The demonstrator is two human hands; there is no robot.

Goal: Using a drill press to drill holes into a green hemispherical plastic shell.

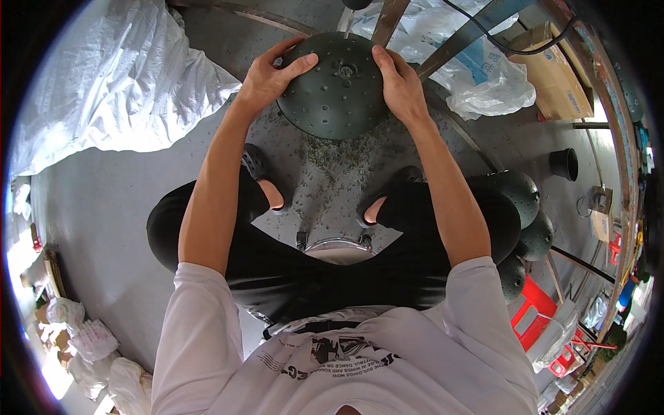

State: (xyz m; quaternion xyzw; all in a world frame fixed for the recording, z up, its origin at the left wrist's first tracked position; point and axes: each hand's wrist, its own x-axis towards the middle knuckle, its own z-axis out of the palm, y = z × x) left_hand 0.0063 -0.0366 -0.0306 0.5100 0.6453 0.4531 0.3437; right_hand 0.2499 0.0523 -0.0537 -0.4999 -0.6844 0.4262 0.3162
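Observation:
Between my two hands is a dark green rounded dome [332, 97], dotted all over with small holes. My left hand [268, 79] grips its left edge, with the thumb laid over the top surface. On the opposite edge, my right hand [402, 84] is closed against the dome, thumb on top. The undersides of both hands' fingers are partly hidden. A thin pale rod [345, 24] comes down at the dome's far edge; I cannot tell whether it touches.
Green crumbs [332, 159] litter the floor between my feet. A white sack [117, 83] bulges at left; metal legs [477, 34] and a plastic bag [491, 86] stand beyond. Several similar domes [515, 197], a black pot [564, 164], a red stool [534, 311] and a carton [553, 76] are at right.

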